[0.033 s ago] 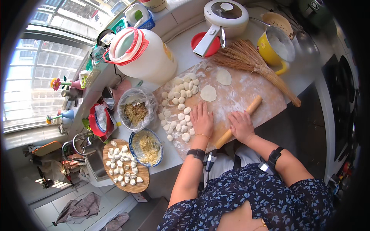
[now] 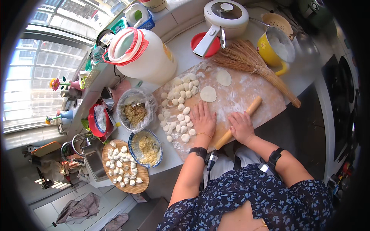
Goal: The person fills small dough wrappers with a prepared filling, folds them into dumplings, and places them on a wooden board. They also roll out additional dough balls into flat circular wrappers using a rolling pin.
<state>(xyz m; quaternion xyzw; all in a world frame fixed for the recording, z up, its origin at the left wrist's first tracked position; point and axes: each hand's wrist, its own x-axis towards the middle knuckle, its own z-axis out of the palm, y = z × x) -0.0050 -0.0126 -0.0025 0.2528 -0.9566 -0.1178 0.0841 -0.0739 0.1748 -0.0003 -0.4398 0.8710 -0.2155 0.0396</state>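
Note:
My left hand [image 2: 204, 120] lies palm down on the floury wooden board [image 2: 266, 90], its fingers stretched forward. Anything under the palm is hidden. Just left of it sit several small pressed rounds of dough [image 2: 185, 137]. Beyond its fingertips are a rolled-out dumpling wrapper [image 2: 208, 94] and a second wrapper [image 2: 223, 77]. My right hand [image 2: 241, 126] rests over the middle of a wooden rolling pin [image 2: 253, 105], fingers curved across it. The pin slants from the board's near edge toward the far right.
A bowl of filling lined with plastic [image 2: 120, 104] and a blue-rimmed bowl [image 2: 132, 150] stand left of the board. Nearby, a round bamboo tray [image 2: 137, 187] carries several dumplings. A straw brush [image 2: 266, 71] crosses the board's far right edge, beside a yellow pot [image 2: 266, 48]. A big white tub [image 2: 150, 57] stands behind.
My left hand has shifted very slightly to the right and toward me. My right hand and the rolling pin look the same.

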